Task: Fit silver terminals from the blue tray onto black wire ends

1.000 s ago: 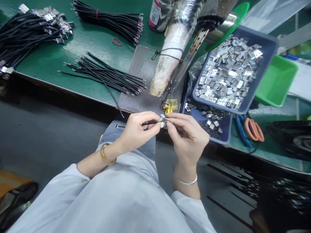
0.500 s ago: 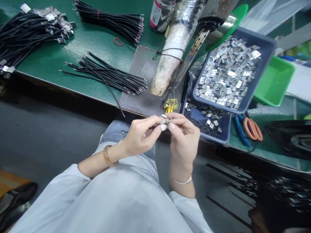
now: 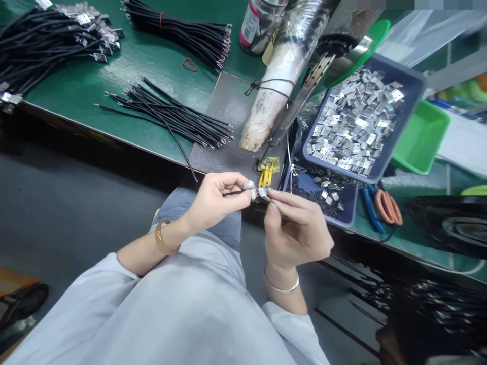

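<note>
The green table (image 3: 144, 56) bears, toward the right, a blue tray (image 3: 408, 104) with many metal pieces (image 3: 353, 126); left of it lie loose black cables (image 3: 178, 117). Before the table edge, the left hand (image 3: 215, 198) pinches one black cable (image 3: 233, 192). The right hand (image 3: 299, 228) keeps thumb and forefinger narrow, beside a small metal connector (image 3: 262, 192), near the left fingertips; whether they grip it, I cannot tell.

Cool, diffuse light fell on the green workbench (image 3: 83, 81), leaving deep shadow beneath. Glare whitened several loose metal plates (image 3: 361, 122); the hand-held metal connector (image 3: 263, 192) lacked fine detail. The lower-right corner was dark and blurred.
</note>
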A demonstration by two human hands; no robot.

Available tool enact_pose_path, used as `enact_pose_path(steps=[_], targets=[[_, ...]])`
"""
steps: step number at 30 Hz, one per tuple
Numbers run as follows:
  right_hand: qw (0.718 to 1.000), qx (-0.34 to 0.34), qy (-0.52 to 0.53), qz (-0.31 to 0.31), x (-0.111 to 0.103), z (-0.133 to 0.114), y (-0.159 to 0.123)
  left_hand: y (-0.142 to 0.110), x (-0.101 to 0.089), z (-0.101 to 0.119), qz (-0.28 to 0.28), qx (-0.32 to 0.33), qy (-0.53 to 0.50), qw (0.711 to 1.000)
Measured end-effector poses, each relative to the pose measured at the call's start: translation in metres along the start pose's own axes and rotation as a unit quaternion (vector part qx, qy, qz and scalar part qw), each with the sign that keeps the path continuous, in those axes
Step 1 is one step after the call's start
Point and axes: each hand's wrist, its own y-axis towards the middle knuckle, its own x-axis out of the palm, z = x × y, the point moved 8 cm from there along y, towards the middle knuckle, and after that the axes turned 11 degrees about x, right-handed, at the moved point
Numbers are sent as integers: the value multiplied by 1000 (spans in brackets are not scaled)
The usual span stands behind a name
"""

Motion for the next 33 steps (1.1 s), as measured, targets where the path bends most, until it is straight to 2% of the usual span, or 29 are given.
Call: enact_pose_path(steps=[2, 6, 9, 11, 14, 17, 20, 27, 33], targets=[[999, 29, 23, -8, 2, 5, 0, 2, 1, 2, -7, 14, 5, 1000], [982, 148, 118, 24, 2, 31, 2, 5, 1, 3, -11, 18, 15, 1000], [981, 157, 111, 17, 7, 38, 2, 7, 0, 4, -8, 17, 23, 1000], [988, 134, 76, 1, 12, 38, 3, 9, -1, 4, -1, 20, 32, 999], [999, 51, -3, -2, 15, 28, 4, 14, -3, 6, 15, 28, 60, 998], [997, -32, -75, -1, 18, 18, 7, 19, -3, 8, 24, 46, 85, 995], [991, -80, -105, -1, 21, 13, 10, 23, -3, 13, 31, 69, 102, 992], [988, -109, -111, 9, 27, 13, 15, 29, -5, 19, 49, 95, 143, 984], [987, -104, -118, 26, 27, 11, 17, 30, -6, 25, 49, 106, 164, 980]])
